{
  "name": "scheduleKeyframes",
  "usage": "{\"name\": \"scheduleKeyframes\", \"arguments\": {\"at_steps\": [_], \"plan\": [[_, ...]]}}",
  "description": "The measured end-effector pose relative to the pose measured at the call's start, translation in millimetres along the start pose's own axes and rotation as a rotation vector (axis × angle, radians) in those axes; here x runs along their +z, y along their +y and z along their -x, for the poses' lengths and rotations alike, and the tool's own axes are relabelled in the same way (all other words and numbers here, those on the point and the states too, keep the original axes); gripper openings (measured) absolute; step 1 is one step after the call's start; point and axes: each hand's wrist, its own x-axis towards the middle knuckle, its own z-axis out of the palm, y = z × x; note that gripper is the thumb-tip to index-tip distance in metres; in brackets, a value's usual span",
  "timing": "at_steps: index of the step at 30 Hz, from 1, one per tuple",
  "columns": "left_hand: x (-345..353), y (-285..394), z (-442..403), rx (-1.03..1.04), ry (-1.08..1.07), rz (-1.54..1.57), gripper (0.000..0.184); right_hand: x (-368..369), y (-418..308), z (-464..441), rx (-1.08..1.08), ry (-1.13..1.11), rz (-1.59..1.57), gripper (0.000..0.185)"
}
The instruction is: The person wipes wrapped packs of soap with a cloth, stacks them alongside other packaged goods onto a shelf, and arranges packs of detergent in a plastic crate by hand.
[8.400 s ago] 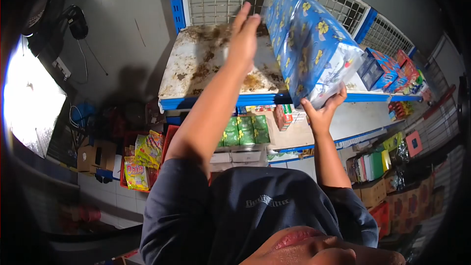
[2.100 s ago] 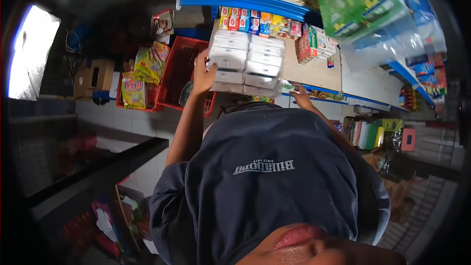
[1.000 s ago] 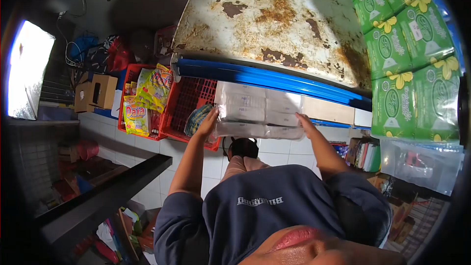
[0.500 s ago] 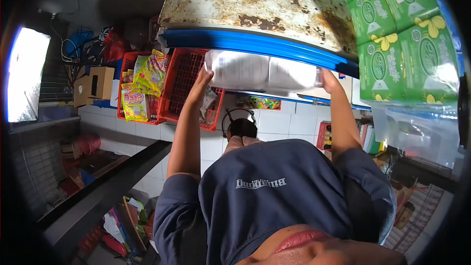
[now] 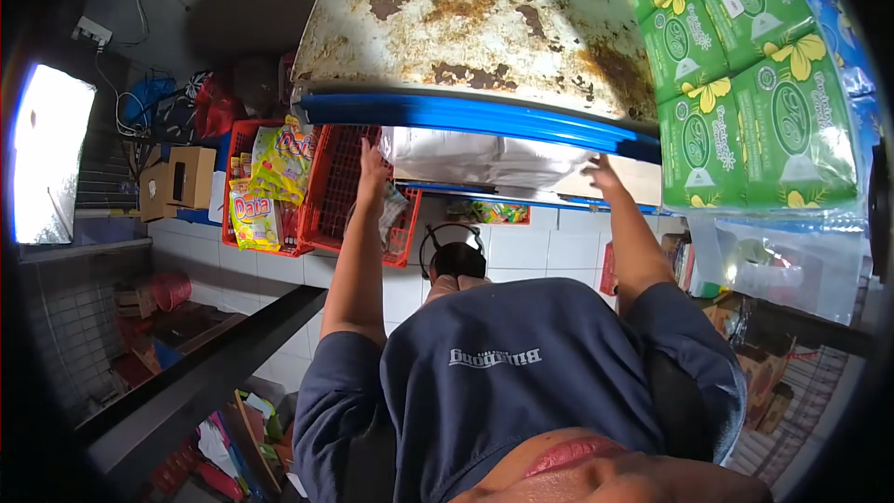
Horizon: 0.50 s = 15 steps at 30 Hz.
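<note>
A white plastic-wrapped pack (image 5: 456, 160) lies on the shelf under the blue front edge, its upper part hidden by that edge. At the pack's left end is my left hand (image 5: 372, 168), fingers stretched upward and not wrapped round it. My right hand (image 5: 603, 172) is by the right end with its fingers apart. Whether either hand still touches the wrap I cannot tell for sure.
The rusty white shelf top (image 5: 447, 28) has a blue edge (image 5: 466, 119). Green tissue packs (image 5: 712, 144) stack at right. Red crates (image 5: 321, 196), one holding yellow Daia packets (image 5: 279, 163), stand left. Below is a black stool (image 5: 456, 259).
The white pack has moved deeper under the blue edge. My hands have loosened from its ends, and the right hand's fingers have spread. The view has shifted slightly.
</note>
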Motion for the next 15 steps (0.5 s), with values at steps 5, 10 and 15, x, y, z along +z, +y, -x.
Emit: {"name": "scheduleKeyframes", "arguments": {"at_steps": [5, 10, 15], "plan": [[-22, -61, -20, -0.026, -0.333, -0.691, 0.058, 40, -15, -8, -0.451, -0.315, 0.622, 0.084], [14, -39, -5, -0.033, -0.220, -0.385, 0.047, 50, 10, -33, -0.494, -0.196, 0.379, 0.071], [26, -26, 8, 0.314, -0.124, -0.552, 0.036, 29, 5, 29, -0.108, -0.151, 0.188, 0.059]]}}
